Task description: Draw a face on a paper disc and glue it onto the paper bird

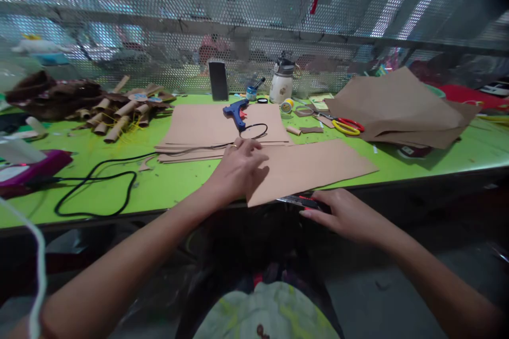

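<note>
A sheet of brown kraft paper (310,167) lies at the front of the green table, its near corner jutting past the edge. My left hand (244,167), fingers bent, holds the sheet down at its left end. Below the sheet's near edge, my right hand (342,214) grips a black and red utility knife (304,201). The knife's blade end points left, close against the paper's underside; whether it touches is hard to see. Behind my left hand is a stack of brown paper (194,122), with a blue glue gun (237,112) lying on it.
Black cable (95,169) loops across the left of the table (210,172). Rolled paper tubes (119,122) are piled at the back left. Scissors (345,126), a bottle (281,82), a phone (218,80) and large brown sheets (401,106) stand or lie toward the back and right.
</note>
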### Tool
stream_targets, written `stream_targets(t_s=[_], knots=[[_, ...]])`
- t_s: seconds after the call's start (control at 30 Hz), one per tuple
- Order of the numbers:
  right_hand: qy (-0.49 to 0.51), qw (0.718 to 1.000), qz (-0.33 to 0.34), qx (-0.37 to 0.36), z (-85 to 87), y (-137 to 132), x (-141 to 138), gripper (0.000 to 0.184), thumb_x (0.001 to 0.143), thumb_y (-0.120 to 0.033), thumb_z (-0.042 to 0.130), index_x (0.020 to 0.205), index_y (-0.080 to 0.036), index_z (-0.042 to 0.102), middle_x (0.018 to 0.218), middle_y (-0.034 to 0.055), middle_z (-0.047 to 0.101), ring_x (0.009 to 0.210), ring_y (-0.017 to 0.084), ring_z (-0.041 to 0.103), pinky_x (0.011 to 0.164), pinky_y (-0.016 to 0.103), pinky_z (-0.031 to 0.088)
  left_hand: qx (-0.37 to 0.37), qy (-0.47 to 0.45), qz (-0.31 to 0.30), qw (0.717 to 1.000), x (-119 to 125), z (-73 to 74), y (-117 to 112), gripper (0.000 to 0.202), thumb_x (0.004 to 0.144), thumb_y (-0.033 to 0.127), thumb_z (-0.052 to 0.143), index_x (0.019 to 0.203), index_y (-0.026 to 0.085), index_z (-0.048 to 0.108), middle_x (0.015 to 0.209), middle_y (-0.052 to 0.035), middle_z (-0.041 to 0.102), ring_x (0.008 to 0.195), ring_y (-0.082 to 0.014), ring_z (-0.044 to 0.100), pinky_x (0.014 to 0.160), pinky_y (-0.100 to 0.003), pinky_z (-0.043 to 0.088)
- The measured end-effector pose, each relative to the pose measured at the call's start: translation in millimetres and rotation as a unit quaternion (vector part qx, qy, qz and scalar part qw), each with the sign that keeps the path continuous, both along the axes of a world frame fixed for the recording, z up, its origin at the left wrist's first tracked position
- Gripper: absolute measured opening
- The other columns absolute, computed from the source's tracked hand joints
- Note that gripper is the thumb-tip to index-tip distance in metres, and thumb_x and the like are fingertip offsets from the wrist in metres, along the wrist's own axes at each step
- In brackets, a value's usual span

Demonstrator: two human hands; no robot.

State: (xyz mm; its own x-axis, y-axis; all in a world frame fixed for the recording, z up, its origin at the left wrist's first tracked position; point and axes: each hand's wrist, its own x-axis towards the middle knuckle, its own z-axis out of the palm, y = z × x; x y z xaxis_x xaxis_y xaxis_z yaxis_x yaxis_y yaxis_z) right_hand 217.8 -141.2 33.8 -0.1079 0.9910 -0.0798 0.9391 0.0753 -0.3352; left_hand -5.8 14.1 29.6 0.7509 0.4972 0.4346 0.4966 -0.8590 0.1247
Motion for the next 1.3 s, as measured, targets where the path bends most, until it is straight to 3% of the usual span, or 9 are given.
stream_targets(t_s=[0.1,0.2,0.33,0.4,0.83,1.3], knots=[[-0.007,1.0,-0.001,-0.01,-1.4,0.3,0.3,0.041,0.091,-0.054,0.049,0.085,-0.018,0.067,0.077,0.0092,0.07,0.069,0.022,0.063,0.06,0.026,0.038,0.027,0.023,-0.034,0.999,-6.2,8.8,-9.6,0.018,0.091,0.028,0.052,0.089,0.024,0.07,0.109,-0.0058,0.062,0.107,-0.0279,0.048,0.094,-0.05,0.029],[-0.014,1.0,0.001,-0.014,-2.5,0.1,-0.8,0.041,0.092,-0.054,0.047,0.085,-0.017,0.066,0.078,0.0097,0.07,0.069,0.022,0.063,0.059,0.027,0.037,0.031,0.037,-0.059,0.997,-14.0,12.6,-13.4,0.02,0.091,0.024,0.051,0.088,0.021,0.071,0.107,-0.0084,0.063,0.108,-0.0301,0.049,0.096,-0.055,0.025],[-0.02,1.0,-0.003,-0.012,-2.2,-1.1,-5.1,0.041,0.092,-0.054,0.047,0.085,-0.017,0.064,0.079,0.0098,0.07,0.07,0.022,0.063,0.059,0.026,0.037,-0.12,0.042,-0.173,0.977,-21.6,6.1,-8.6,0.021,0.093,0.026,0.052,0.101,0.019,0.07,0.1,-0.0086,0.062,0.091,-0.0195,0.057,0.085,-0.035,0.042],[-0.023,1.0,-0.003,-0.011,-1.3,-1.2,-8.0,0.04,0.092,-0.053,0.047,0.085,-0.017,0.064,0.08,0.0098,0.071,0.071,0.022,0.063,0.06,0.026,0.037,-0.153,0.039,-0.196,0.968,-24.8,1.4,-4.3,0.021,0.094,0.025,0.053,0.105,0.02,0.069,0.104,-0.0079,0.061,0.091,-0.0168,0.058,0.082,-0.029,0.044],[-0.027,0.998,0.053,-0.008,4.0,6.3,-4.0,0.041,0.093,-0.052,0.046,0.087,-0.017,0.065,0.076,0.0073,0.069,0.069,0.02,0.062,0.061,0.027,0.037,-0.196,-0.003,-0.222,0.955,-40.5,-13.7,6.1,0.024,0.094,0.022,0.054,0.113,0.023,0.068,0.116,-0.0097,0.06,0.106,-0.0188,0.058,0.094,-0.032,0.045],[-0.022,0.998,0.05,0.007,1.2,3.8,-5.2,0.038,0.093,-0.049,0.048,0.093,-0.016,0.068,0.08,0.0107,0.071,0.074,0.022,0.064,0.065,0.028,0.04,-0.208,0.006,-0.219,0.953,-40.3,-7.9,3.3,0.026,0.095,0.024,0.051,0.117,0.023,0.066,0.116,-0.0103,0.06,0.106,-0.0183,0.058,0.094,-0.033,0.046]])
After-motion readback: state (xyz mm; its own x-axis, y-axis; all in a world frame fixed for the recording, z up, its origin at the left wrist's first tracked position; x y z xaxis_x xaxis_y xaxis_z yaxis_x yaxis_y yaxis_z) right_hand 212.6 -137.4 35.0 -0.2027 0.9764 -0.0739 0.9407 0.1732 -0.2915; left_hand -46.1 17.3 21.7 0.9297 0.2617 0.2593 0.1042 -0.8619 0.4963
